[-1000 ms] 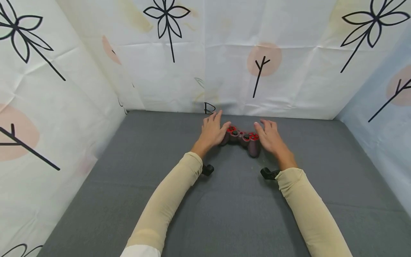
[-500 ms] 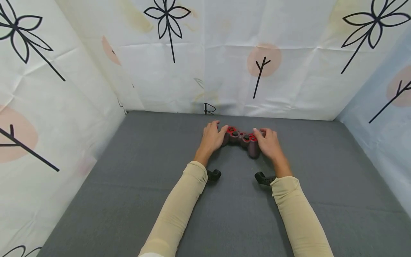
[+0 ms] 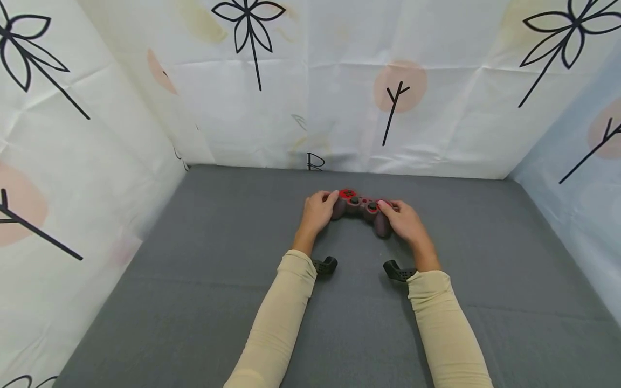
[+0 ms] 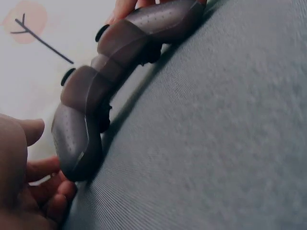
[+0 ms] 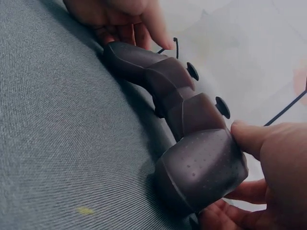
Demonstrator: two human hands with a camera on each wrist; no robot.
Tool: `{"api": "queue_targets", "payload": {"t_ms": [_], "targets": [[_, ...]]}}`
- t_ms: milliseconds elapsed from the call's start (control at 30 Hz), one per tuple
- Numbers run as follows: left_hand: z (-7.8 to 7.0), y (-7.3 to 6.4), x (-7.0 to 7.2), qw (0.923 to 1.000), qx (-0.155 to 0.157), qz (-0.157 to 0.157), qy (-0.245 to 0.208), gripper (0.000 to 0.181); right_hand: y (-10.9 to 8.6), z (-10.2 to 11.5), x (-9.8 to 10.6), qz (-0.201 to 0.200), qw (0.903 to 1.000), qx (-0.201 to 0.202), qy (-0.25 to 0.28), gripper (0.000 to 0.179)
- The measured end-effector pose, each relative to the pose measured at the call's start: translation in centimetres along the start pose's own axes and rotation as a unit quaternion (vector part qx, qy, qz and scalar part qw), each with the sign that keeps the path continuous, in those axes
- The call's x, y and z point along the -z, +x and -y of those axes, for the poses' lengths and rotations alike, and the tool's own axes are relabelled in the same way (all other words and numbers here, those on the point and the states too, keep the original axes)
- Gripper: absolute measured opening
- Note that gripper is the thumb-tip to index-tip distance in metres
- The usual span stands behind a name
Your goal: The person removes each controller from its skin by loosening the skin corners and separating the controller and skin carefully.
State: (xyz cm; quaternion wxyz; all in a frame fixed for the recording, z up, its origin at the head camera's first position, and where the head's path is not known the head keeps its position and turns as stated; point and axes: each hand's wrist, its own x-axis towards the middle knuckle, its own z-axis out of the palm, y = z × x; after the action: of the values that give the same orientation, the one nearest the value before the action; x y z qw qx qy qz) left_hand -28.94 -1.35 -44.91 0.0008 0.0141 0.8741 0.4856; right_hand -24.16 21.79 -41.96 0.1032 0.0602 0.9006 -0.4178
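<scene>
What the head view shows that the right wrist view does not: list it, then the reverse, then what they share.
Only the head view: red button areas on the game controller, the tan sleeves, black wrist pieces and flower drawings on the backdrop.

Only the right wrist view: the dotted texture on a controller handle, and a yellow spot on the grey cloth that I cannot make out from the head.

Both: the controller between the left hand and right hand, its two thumbsticks, the cloth and part of the backdrop.

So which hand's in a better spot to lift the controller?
Probably the right hand: its thumb touches the controller, fingers at its side. The left hand has its thumb just off it.
</scene>
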Motion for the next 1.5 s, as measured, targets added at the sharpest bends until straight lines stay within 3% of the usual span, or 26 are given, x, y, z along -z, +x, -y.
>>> {"api": "queue_targets", "payload": {"t_ms": [233, 600, 867, 1133, 1300, 1500], "targets": [[0.1, 0.0, -0.4, 0.9965, -0.047, -0.012, 0.068, 0.050, 0.1, -0.4, -0.1, -0.009, 0.9998, 0.004, 0.016, 0.089], [0.6, -0.1, -0.5, 0.9983, -0.031, -0.012, 0.049, 0.047, -0.3, -0.1, 0.1, 0.003, 0.9995, 0.028, 0.011, 0.078], [0.5, 0.0, -0.2, 0.9998, -0.010, 0.014, 0.014, 0.047, -1.0, 0.3, 0.4, -0.003, 0.9987, 0.038, 0.034, 0.073], [0.1, -0.1, 0.3, 0.9987, 0.011, 0.049, 0.012, 0.068, -1.1, 0.4, 0.6, -0.020, 0.9962, 0.078, 0.033, 0.068], [-0.1, -0.1, 0.6, 0.9966, 0.005, 0.078, 0.025, 0.077, -1.4, 0.8, 0.9, -0.020, 0.9953, 0.091, 0.024, 0.065], [-0.5, -0.1, 0.7, 0.9921, -0.009, 0.121, -0.033, 0.072, -1.6, 1.3, 1.2, -0.021, 0.9947, 0.098, 0.024, 0.064]]}}
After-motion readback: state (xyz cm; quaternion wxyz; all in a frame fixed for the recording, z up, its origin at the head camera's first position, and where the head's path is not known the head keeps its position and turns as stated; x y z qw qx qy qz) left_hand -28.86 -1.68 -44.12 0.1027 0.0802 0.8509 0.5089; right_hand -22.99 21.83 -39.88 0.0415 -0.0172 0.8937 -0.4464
